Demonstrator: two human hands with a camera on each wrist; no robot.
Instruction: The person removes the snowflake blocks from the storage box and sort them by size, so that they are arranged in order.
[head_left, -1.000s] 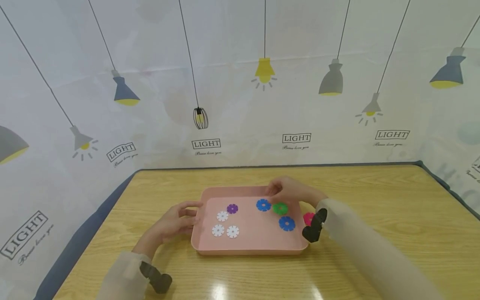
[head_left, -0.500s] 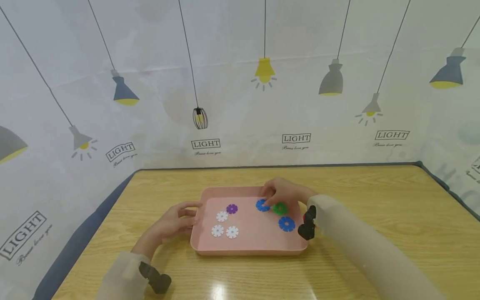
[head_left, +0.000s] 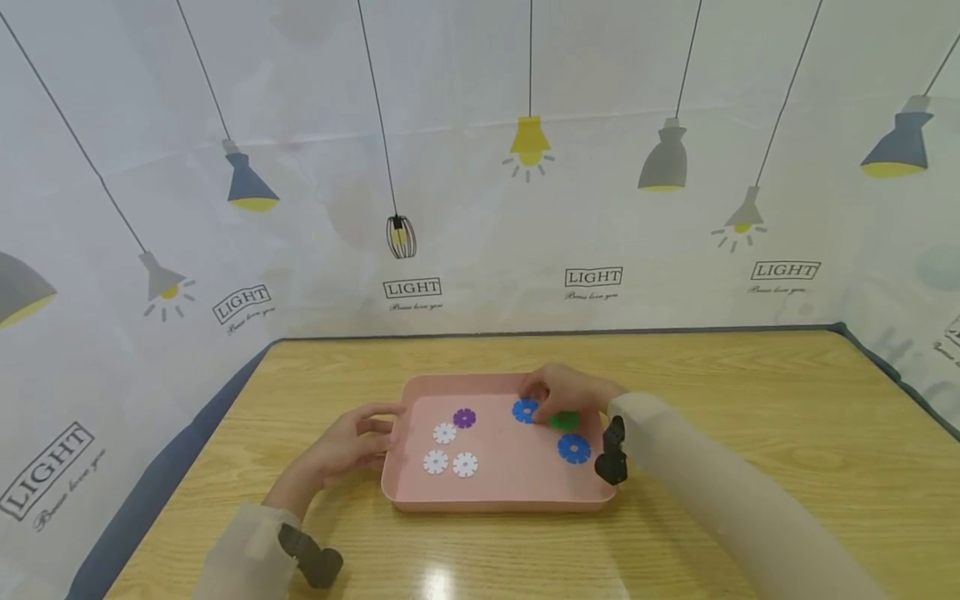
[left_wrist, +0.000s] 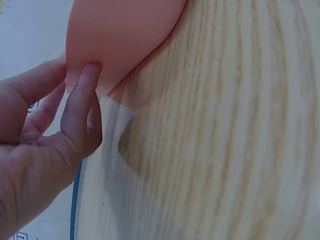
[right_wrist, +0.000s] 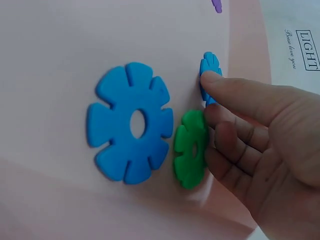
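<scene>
The pink tray point(head_left: 495, 504) lies on the table. At its left end my left hand point(head_left: 352, 442) holds the rim, with a digit against the outer wall and other fingers behind the edge in the left wrist view. My right hand point(head_left: 566, 390) is at the tray's far side, thumb and fingers pinching a blue slotted snowflake disc point(head_left: 523, 410), still flat in the tray. Under that hand lies a green disc point(right_wrist: 189, 150), partly covered. Nearer the front right sits another blue disc point(head_left: 574, 448), large in the right wrist view.
On the tray's left half lie a purple disc point(head_left: 464, 417) and three white discs, one white disc point(head_left: 465, 464) nearest the front. The wooden table point(head_left: 750, 433) extends around the tray. A cloth printed with lamps point(head_left: 480, 167) hangs behind it.
My right hand has moved left and down onto the far blue disc, its thumb now at the disc's edge. A pink disc by the right wrist is now hidden. The left hand stays put.
</scene>
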